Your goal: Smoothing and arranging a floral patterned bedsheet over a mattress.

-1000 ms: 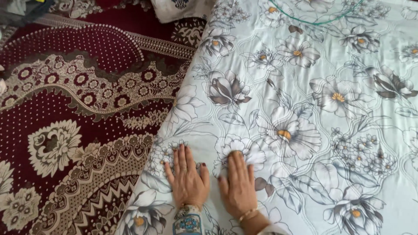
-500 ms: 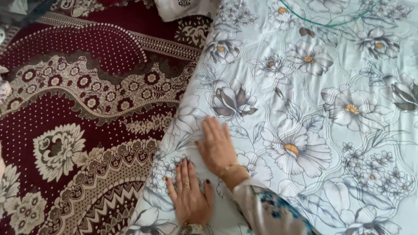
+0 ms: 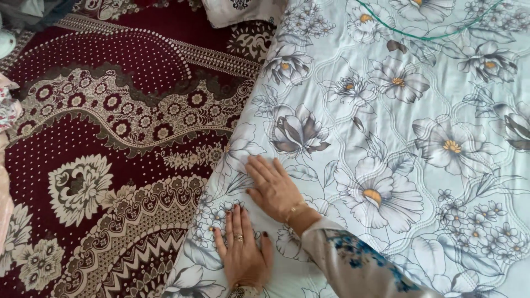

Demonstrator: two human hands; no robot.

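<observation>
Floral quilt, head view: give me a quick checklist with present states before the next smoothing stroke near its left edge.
1. Left hand flat on the floral quilt, fingers spread: ok.
2. Right hand flat on the quilt, just ahead of the left hand: ok.
3. Either hand shut on cloth: neither is, ok.
4. Quilt edge lies over the red patterned carpet: ok.
5. Cloth by the hands free of wrinkles: cannot tell.
6. Green cord on the far quilt, well apart from both hands: ok.
</observation>
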